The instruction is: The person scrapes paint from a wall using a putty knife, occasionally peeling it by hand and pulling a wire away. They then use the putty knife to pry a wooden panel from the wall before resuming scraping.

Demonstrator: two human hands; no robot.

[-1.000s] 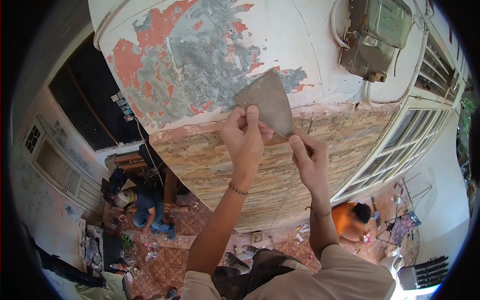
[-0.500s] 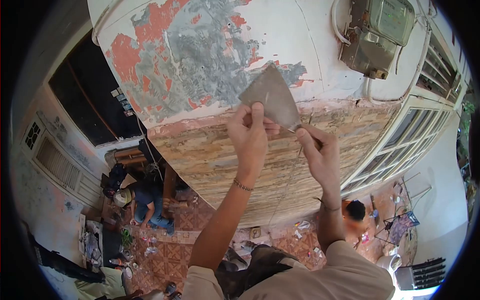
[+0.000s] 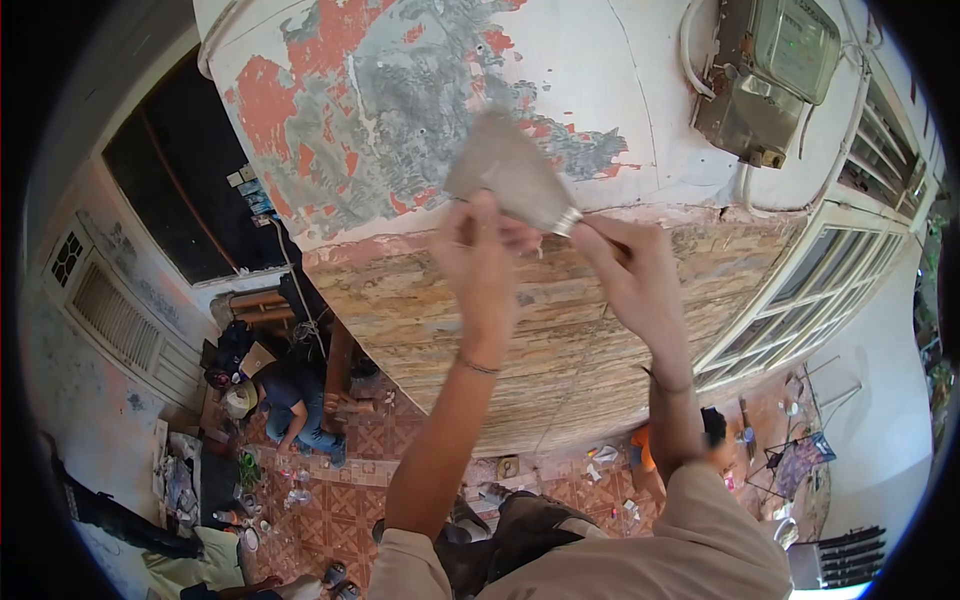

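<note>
A wide putty knife [image 3: 508, 175] with a flat grey blade is held up before the wall. My right hand [image 3: 635, 275] is closed around its handle, close to the metal collar. My left hand [image 3: 480, 270], blurred by motion, is at the blade's lower left edge, its thumb against the face and its other fingers curled behind. Beyond the blade is the wall's patchy upper part [image 3: 400, 110], with grey filler, bare pinkish-red areas and white paint. Below it runs a band of brown stone-look cladding [image 3: 400, 325].
An electricity meter box [image 3: 765, 90] hangs at upper right, above a white-framed window [image 3: 810, 290]. Down at left, a person in a cap [image 3: 295, 400] bends over the tiled floor [image 3: 340, 510]. Another person [image 3: 645, 450] is partly hidden behind my right arm. Scattered items lie on the floor.
The putty knife has swung left and tilted further over, with both hands still at it. My right hand has shifted slightly along the handle. The view has shifted a little.
</note>
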